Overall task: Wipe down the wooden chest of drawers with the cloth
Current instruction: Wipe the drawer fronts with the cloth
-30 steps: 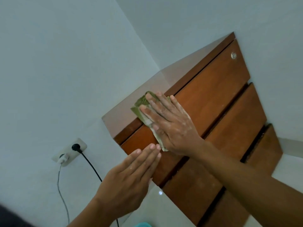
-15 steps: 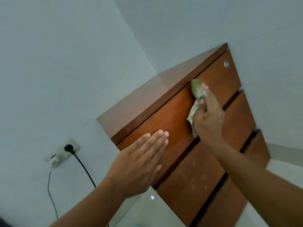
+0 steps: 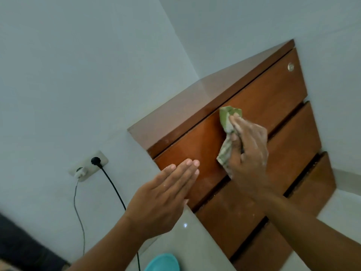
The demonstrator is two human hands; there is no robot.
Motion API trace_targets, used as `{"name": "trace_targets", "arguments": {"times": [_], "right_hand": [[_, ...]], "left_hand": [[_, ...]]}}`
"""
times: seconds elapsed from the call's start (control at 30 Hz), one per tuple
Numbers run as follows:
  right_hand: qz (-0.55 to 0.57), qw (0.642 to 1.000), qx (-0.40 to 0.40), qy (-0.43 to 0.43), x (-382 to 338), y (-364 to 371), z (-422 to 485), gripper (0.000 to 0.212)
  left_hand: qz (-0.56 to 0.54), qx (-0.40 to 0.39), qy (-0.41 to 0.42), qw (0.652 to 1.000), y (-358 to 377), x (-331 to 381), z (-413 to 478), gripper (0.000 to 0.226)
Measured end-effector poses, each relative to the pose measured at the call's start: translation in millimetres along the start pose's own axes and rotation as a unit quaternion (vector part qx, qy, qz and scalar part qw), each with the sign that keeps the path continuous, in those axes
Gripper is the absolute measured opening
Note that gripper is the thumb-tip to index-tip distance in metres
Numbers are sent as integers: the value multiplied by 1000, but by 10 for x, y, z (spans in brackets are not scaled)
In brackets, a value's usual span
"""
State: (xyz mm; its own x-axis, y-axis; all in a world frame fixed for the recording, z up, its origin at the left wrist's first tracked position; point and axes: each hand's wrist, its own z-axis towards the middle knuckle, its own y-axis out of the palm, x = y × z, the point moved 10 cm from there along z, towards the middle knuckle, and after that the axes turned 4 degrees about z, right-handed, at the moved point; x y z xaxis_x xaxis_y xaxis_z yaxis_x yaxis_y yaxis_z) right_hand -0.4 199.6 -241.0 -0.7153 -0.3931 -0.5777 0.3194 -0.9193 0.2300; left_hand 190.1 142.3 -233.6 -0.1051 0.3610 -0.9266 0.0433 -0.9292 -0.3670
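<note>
R hand [image 3: 248,151] grips cloth [image 3: 227,133]; L hand [image 3: 164,200] flat, prob. touching drawer [image 3: 195,151].

Both forearms are showing bare, no sleeves; pale dusty specks are coating the right hand [image 3: 250,145].

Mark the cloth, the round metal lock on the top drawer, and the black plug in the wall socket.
cloth [image 3: 226,122], head view, on its green upper fold above the fingers.
round metal lock [image 3: 290,66], head view, on its face.
black plug [image 3: 95,160], head view, on its body.
</note>
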Motion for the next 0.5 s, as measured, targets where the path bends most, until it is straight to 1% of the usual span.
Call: {"name": "trace_targets", "arguments": {"times": [0.07,0.13,0.17,0.2,0.27,0.37,0.5], "right_hand": [[28,988,-82,-125,-678,324,-187,42],[13,954,-177,-242,-1116,662,-438,48],[-1,939,-214,-268,-1173,786,-510,48],[-17,932,-235,-275,-1151,861,-513,49],[-47,932,-235,-274,-1027,907,-401,53],[-58,949,-196,-239,-822,847,-158,56],[-60,978,-119,-161,-375,639,90,47]], "left_hand": [[-2,-14,9,1000,-3,-64,-206,67],[0,-22,21,1000,-13,-113,-345,63],[3,-27,25,999,-22,-129,-379,61],[6,-29,29,999,-34,-139,-390,61],[13,-22,36,999,-87,-146,-366,64],[14,-18,37,999,-132,-166,-324,71],[-2,-31,30,999,-103,-181,-322,73]]}}
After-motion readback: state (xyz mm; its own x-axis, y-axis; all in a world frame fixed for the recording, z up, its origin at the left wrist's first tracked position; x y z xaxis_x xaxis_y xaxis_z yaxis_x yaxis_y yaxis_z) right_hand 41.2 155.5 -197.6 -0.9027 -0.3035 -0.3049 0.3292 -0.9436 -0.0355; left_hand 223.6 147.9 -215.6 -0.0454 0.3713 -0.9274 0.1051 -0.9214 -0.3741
